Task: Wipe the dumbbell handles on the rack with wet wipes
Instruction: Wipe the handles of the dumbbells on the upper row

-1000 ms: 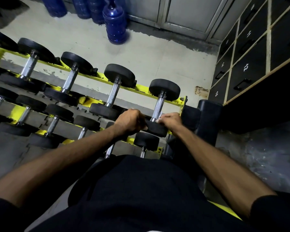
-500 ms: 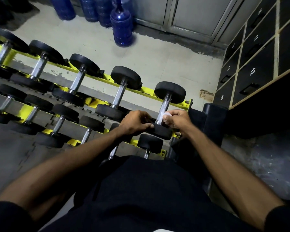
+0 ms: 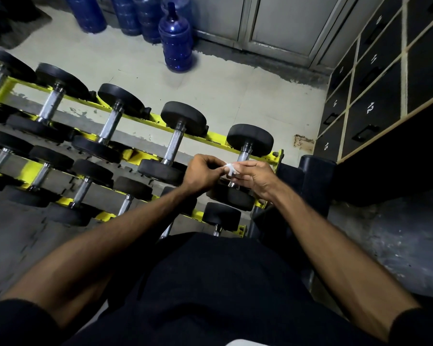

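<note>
A small crumpled white wet wipe (image 3: pixel 230 168) sits between my two hands, just above the rightmost dumbbell (image 3: pixel 249 139) on the top row of the yellow rack (image 3: pixel 276 156). My right hand (image 3: pixel 254 174) pinches the wipe with its fingertips. My left hand (image 3: pixel 201 172) is curled beside it, with its fingertips at the wipe's left edge. The chrome handle of that dumbbell (image 3: pixel 244 152) is mostly hidden behind my hands. Its near weight (image 3: pixel 233 197) shows below my wrists.
Several more black dumbbells with chrome handles (image 3: pixel 173 146) fill two rack rows to the left. Blue water jugs (image 3: pixel 176 42) stand on the floor beyond. Numbered dark lockers (image 3: pixel 370 108) line the right. A black padded bench (image 3: pixel 315 171) stands beside the rack's right end.
My left hand has let go of the dumbbell's near weight and risen to the wipe. My right hand has lifted the wipe off the handle, and my head has moved closer.
</note>
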The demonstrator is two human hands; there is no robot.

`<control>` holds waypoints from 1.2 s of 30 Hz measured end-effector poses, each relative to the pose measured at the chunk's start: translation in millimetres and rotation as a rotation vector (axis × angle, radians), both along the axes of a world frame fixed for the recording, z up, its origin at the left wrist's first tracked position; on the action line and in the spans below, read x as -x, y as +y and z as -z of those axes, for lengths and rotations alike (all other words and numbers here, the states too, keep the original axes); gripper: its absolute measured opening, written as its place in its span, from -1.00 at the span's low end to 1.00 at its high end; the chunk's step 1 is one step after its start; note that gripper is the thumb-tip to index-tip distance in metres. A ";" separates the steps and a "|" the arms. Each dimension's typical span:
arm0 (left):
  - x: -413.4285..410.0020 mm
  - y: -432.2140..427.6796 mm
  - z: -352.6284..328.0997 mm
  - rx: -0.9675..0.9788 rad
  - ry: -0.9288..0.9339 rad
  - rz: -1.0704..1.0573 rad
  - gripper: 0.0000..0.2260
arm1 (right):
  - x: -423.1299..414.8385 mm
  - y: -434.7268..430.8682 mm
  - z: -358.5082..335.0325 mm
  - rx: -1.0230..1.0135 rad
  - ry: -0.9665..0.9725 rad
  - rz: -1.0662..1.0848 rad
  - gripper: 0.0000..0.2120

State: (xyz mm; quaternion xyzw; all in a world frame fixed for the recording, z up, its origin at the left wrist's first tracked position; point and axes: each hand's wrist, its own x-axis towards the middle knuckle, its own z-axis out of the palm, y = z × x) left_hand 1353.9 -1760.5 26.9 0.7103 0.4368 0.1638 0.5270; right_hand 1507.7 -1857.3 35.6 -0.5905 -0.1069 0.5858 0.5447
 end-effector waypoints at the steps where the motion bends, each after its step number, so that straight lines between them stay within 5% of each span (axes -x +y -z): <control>1: -0.9 1.1 -0.6 0.007 -0.016 -0.022 -0.95 | 0.0 1.0 -2.1 -0.020 0.016 -0.010 -0.82; 9: -0.4 6.9 1.3 0.097 -0.166 0.027 -0.91 | 7.9 11.6 -1.2 0.004 0.043 0.067 -0.86; 16: 2.4 10.4 5.9 0.072 -0.074 0.050 -0.90 | 4.0 9.8 3.4 0.043 0.045 -0.072 -0.76; 18: 8.3 10.1 7.0 -0.014 0.035 0.061 -0.90 | 1.6 10.0 7.0 0.081 -0.131 -0.069 -0.86; 20: 17.4 11.1 7.2 -0.067 0.149 0.143 -0.86 | -7.3 10.8 14.8 0.106 -0.602 -0.154 -0.92; 23: 29.9 11.4 8.3 -0.073 0.262 0.272 -0.73 | -17.1 12.1 20.3 0.086 -1.105 -0.535 -0.91; 29: 32.1 2.9 11.5 -0.108 0.365 0.269 -0.58 | 0.2 33.6 6.8 0.029 -1.433 -0.961 -0.83; 33: 33.0 2.6 8.7 -0.115 0.397 0.267 -0.62 | 17.5 60.6 -2.8 0.281 -1.594 -1.324 -0.90; 36: 36.4 4.1 9.8 -0.123 0.431 0.274 -0.63 | 27.7 74.3 -17.5 0.497 -1.499 -1.592 -0.87</control>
